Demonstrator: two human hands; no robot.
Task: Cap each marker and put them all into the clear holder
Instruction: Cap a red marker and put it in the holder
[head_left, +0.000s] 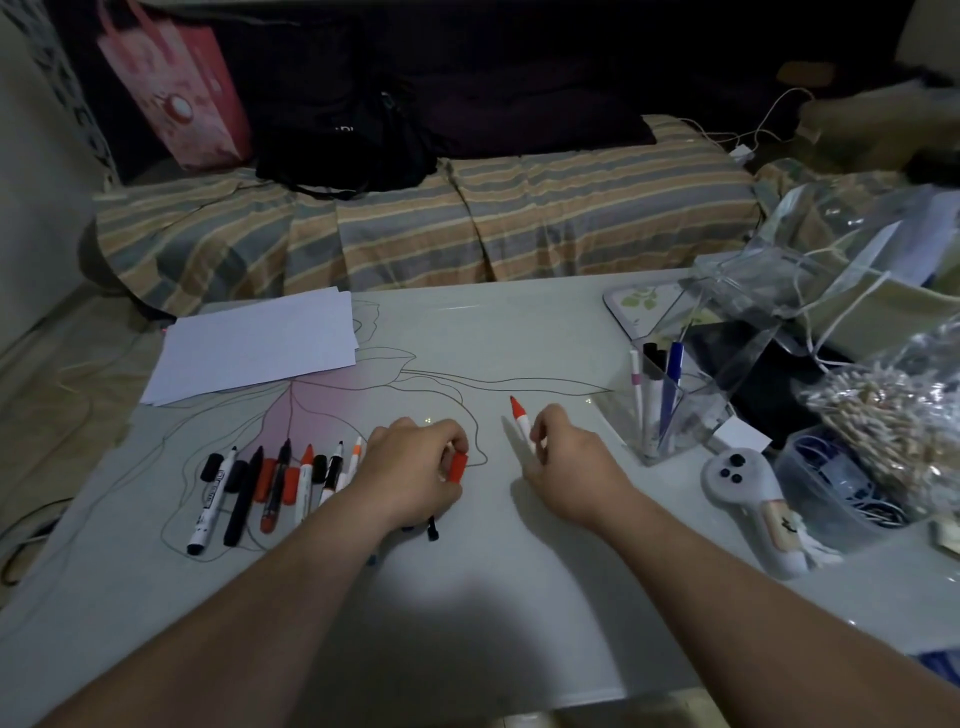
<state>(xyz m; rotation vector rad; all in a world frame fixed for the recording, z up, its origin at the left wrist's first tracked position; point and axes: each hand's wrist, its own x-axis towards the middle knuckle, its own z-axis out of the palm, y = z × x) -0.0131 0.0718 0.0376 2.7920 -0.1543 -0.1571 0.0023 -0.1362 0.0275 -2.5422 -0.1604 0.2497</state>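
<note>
My right hand (563, 465) holds a white marker with a bare red tip (520, 420), tip pointing up and away. My left hand (415, 475) pinches a red cap (457, 466) a short way to the left of that marker. Several uncapped markers and loose caps (270, 483) lie in a row on the table left of my left hand. The clear holder (675, 415) stands to the right of my right hand with several capped markers (654, 395) upright inside. A small dark cap (432, 530) lies under my left wrist.
A stack of white paper (260, 348) lies at the table's far left. A grey controller (748, 499), a clear tub of clips (841, 493) and plastic bags (831, 291) crowd the right side. A striped couch (415, 228) runs behind the table (467, 623).
</note>
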